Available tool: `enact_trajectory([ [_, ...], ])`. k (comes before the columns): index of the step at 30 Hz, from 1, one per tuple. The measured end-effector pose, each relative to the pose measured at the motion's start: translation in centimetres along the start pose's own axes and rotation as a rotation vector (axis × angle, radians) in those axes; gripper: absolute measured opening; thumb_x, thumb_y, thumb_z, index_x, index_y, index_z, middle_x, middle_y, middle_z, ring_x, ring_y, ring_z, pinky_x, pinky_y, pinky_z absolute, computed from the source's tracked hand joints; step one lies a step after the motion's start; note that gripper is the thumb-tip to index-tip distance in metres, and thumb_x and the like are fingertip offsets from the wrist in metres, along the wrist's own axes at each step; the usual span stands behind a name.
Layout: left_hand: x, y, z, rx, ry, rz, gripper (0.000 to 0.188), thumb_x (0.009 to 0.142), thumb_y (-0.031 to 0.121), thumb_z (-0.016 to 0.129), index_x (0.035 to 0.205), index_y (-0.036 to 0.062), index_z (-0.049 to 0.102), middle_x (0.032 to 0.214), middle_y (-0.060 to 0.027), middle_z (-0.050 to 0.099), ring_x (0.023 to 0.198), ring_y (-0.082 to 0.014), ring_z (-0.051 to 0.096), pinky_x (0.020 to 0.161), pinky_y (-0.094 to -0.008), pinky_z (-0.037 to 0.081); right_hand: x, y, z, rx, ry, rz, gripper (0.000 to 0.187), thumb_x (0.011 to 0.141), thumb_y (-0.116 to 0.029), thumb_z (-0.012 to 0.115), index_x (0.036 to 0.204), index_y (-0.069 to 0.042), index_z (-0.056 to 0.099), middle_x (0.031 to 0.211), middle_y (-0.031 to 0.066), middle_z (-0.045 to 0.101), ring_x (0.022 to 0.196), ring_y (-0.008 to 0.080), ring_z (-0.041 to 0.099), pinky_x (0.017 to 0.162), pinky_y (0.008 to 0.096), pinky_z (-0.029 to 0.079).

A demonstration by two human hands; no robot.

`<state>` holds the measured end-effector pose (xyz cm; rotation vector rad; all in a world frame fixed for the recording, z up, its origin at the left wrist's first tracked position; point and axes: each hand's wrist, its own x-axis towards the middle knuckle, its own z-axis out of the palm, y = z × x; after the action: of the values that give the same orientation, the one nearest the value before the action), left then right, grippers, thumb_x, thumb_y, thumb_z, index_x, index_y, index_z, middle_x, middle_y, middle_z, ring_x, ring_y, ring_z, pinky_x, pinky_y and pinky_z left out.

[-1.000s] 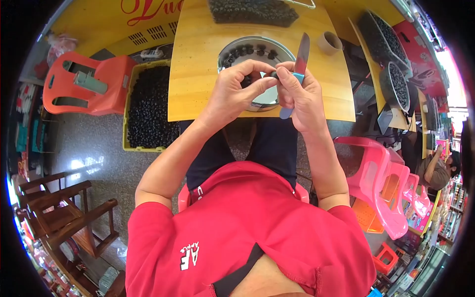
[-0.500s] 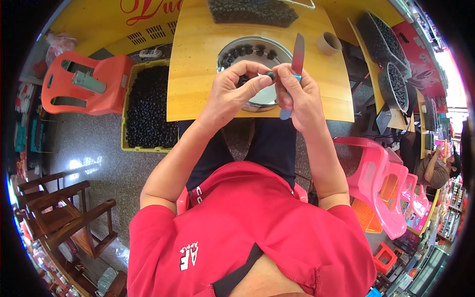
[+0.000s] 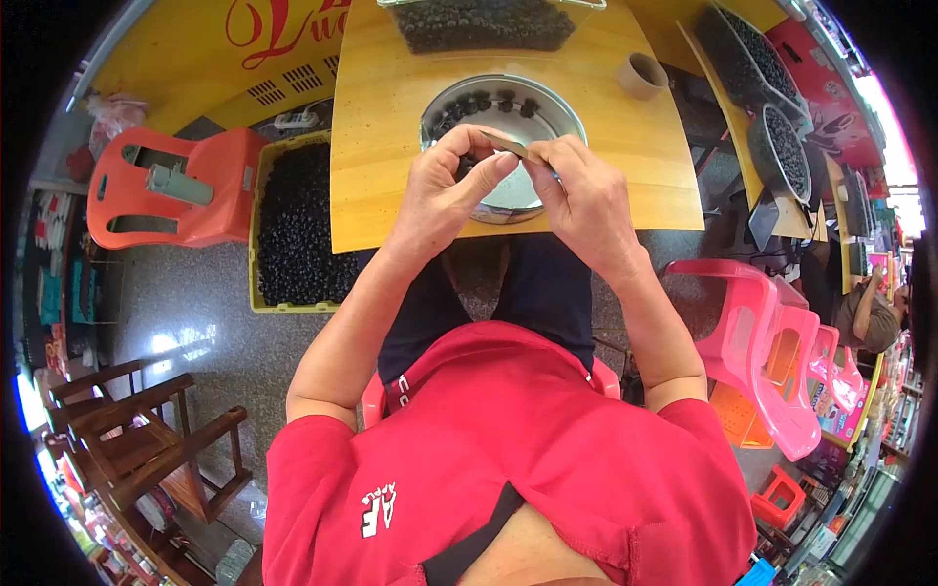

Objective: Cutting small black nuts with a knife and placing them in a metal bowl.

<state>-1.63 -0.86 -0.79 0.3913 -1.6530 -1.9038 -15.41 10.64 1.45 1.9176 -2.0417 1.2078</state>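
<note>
My left hand (image 3: 440, 195) is closed in a pinch over the near left side of a round metal basin (image 3: 580, 115). Its fingertips grip a small dark round fruit, now largely hidden by the fingers and blade. My right hand (image 3: 591, 200) is wrapped round a knife (image 3: 504, 144). The blade points left, lying across the fingertips of my left hand, and a bit of blue handle shows under the right fingers. Inside the basin, dark round pieces (image 3: 479, 101) lie along the far and left wall.
On the wooden table (image 3: 381, 146) stand a clear bin of dark fruits (image 3: 484, 27) and a brown cup (image 3: 643, 76). A yellow crate of dark fruits (image 3: 303, 230) sits left, beside an orange stool (image 3: 220, 186). Pink chairs (image 3: 743, 322) stand right; another person (image 3: 870, 317) is beyond.
The knife has turned from upright to pointing left, its blade now at the left fingertips. My right hand has rolled over, knuckles up. The dark fruit has become mostly covered.
</note>
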Motion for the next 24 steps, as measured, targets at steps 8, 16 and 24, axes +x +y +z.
enact_trajectory([
  [8, -0.5, 0.8, 0.2, -0.179, -0.071, -0.074, 0.024, 0.089, 0.016, 0.067, 0.108, 0.0028, 0.06, 0.08, 0.0044, 0.055, 0.064, -0.0015, 0.042, 0.055, -0.0167, 0.032, -0.6, 2.3, 1.2, -0.15, -0.057, 0.117, 0.013, 0.091, -0.013, 0.059, 0.096, -0.001, 0.061, 0.081, 0.0121, 0.061, 0.069, 0.0264, 0.061, 0.059, 0.0338, 0.046],
  [16, -0.4, 0.2, -0.1, -0.075, 0.05, -0.011, 0.022, 0.088, 0.015, 0.068, 0.106, 0.002, 0.066, 0.08, 0.0033, 0.058, 0.067, -0.0021, 0.047, 0.058, -0.017, 0.036, 0.6, -0.2, -0.2, 0.694, -0.109, 0.465, 0.025, 0.095, -0.028, 0.06, 0.101, -0.003, 0.063, 0.078, -0.0008, 0.061, 0.063, 0.0029, 0.048, 0.052, 0.0215, 0.036],
  [24, -0.5, -0.2, -0.6, 0.096, 0.014, 0.234, 0.018, 0.087, 0.002, 0.066, 0.105, -0.0002, 0.068, 0.088, -0.0023, 0.063, 0.087, -0.0078, 0.058, 0.077, -0.0208, 0.045, 0.4, -1.3, 0.3, 1.13, -0.092, 0.792, 0.022, 0.095, -0.027, 0.06, 0.1, -0.006, 0.063, 0.075, -0.0012, 0.059, 0.054, 0.0001, 0.04, 0.047, 0.0158, 0.029],
])
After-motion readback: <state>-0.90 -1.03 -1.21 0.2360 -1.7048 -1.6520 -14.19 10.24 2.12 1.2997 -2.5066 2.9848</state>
